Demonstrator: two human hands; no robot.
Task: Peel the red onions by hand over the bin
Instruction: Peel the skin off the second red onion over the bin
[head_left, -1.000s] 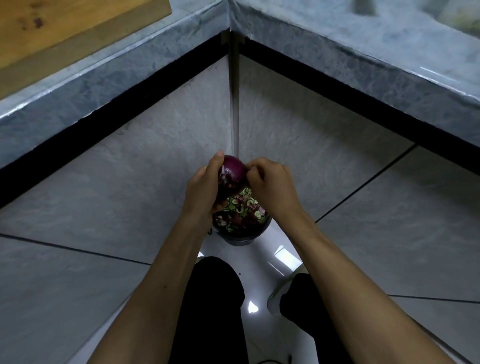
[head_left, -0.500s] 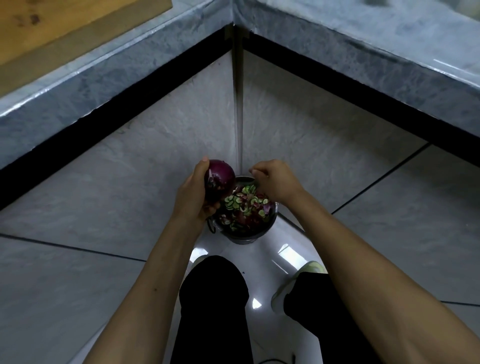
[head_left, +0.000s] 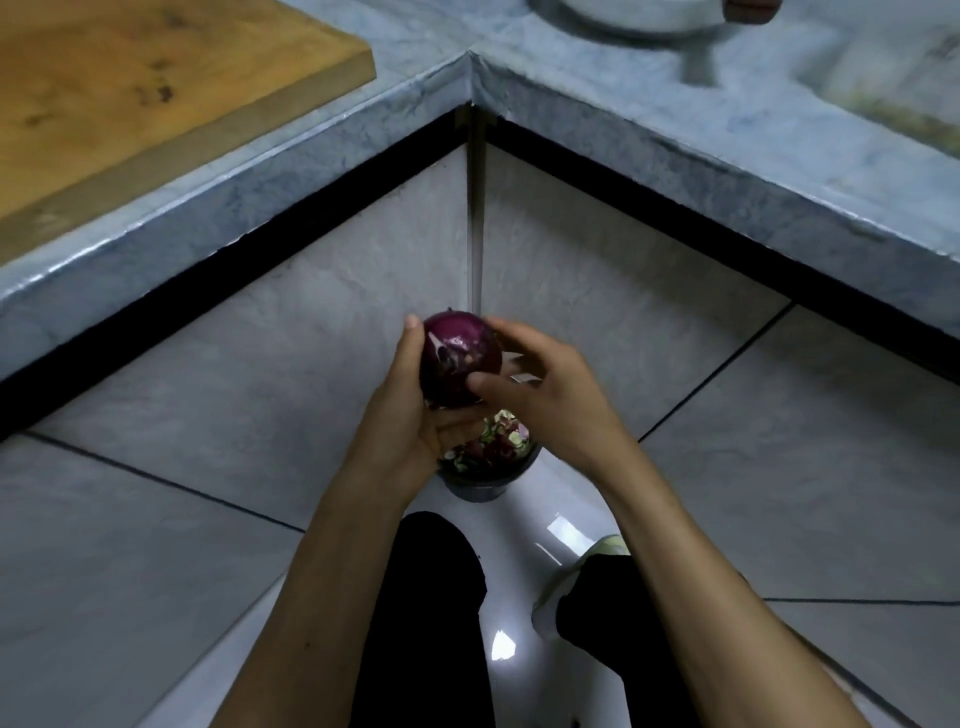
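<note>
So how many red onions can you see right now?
1. The onion is held in the left hand above the bin, with the right hand touching it. Others may be out of view.

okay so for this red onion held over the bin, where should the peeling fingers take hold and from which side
Probably at the pale torn skin edge on the red onion, the side facing the camera. The left hand already cradles its left and underside, so the right hand should come from the right, its thumb catching that loose edge. Peels would then drop toward the bin below.
</note>
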